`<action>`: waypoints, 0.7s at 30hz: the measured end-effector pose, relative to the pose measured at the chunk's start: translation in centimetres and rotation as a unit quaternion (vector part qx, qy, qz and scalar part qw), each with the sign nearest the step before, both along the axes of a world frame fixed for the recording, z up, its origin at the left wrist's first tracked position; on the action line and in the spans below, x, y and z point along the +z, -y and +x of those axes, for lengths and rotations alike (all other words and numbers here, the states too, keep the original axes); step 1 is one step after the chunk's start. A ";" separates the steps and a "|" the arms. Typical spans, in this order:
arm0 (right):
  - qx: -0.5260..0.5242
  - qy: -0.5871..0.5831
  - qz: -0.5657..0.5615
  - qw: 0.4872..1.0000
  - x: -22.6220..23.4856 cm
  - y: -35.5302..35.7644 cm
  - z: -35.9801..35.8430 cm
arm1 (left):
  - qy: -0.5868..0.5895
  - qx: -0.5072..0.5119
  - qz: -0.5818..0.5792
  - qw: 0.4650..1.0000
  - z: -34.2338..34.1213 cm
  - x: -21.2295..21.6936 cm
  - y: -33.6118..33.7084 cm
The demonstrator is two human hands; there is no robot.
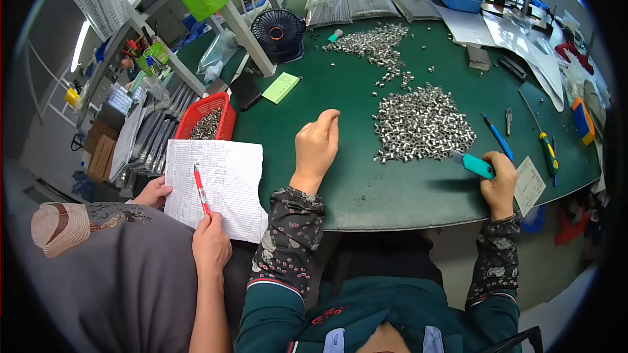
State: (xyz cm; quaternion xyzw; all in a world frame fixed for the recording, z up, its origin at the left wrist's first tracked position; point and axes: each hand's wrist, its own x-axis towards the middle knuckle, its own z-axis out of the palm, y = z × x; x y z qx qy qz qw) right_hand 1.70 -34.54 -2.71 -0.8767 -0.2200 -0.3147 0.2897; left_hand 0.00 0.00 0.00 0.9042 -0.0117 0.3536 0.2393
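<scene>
My left hand [316,147] is raised above the green table, its fingers curled and pressed together; whether a small part is pinched in them I cannot make out. My right hand [500,183] grips a teal-handled tool [477,166], which looks like a utility knife. The tool's pale tip is at the lower right edge of a heap of small silver metal rings [422,124]. This heap lies between my two hands, a little farther off. A second, looser spread of metal rings [373,46] lies farther back, with a few strays around it.
At my left a person's hand [210,245] holds a red pen [201,189] on a paper sheet [216,163]. Behind it stands a red basket [229,119] of small metal parts. A black fan [278,31] stands farther back. A blue pen [497,136] and a screwdriver [548,153] lie at right.
</scene>
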 end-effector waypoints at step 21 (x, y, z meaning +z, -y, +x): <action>0.064 0.006 0.010 0.998 0.7 0.4 -0.9 | -0.232 -0.138 0.074 0.960 -0.1 -0.8 5.7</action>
